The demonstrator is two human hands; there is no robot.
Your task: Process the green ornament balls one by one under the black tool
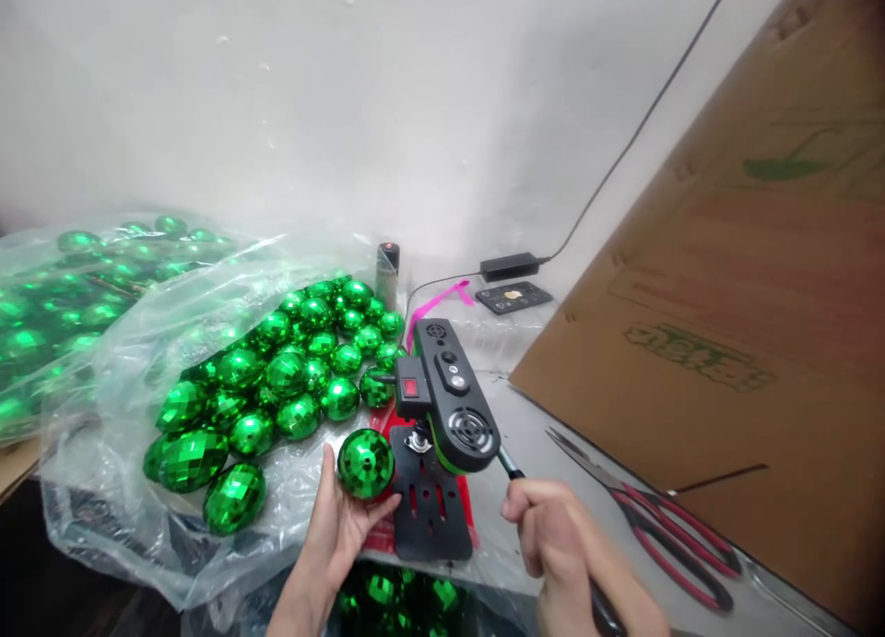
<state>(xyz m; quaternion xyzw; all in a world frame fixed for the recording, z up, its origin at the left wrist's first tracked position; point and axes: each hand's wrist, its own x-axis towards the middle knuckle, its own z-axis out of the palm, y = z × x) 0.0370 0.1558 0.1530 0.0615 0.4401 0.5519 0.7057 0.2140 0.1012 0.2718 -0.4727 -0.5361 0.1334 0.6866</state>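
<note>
My left hand (337,526) cradles a shiny green faceted ball ornament (366,464), fingers on its left side and thumb beneath. Just right of the ball stands a black device (456,397) with round grilles, buttons and a red rocker switch, mounted on a slotted black plate (432,522). My right hand (571,549) is closed around the dark handle of a screwdriver-like tool (510,464). Its metal shaft points at the device's lower right end, which hides the tip. Many more green ornaments (287,371) lie heaped on clear plastic to the left.
A clear plastic bag (103,370) of green ornaments fills the left. Large red-and-black scissors (664,526) lie on the right beside a leaning cardboard box (705,342). Behind are a power adapter (510,266), a phone (513,296), a pink ribbon (435,305) and a dark cylinder (388,273).
</note>
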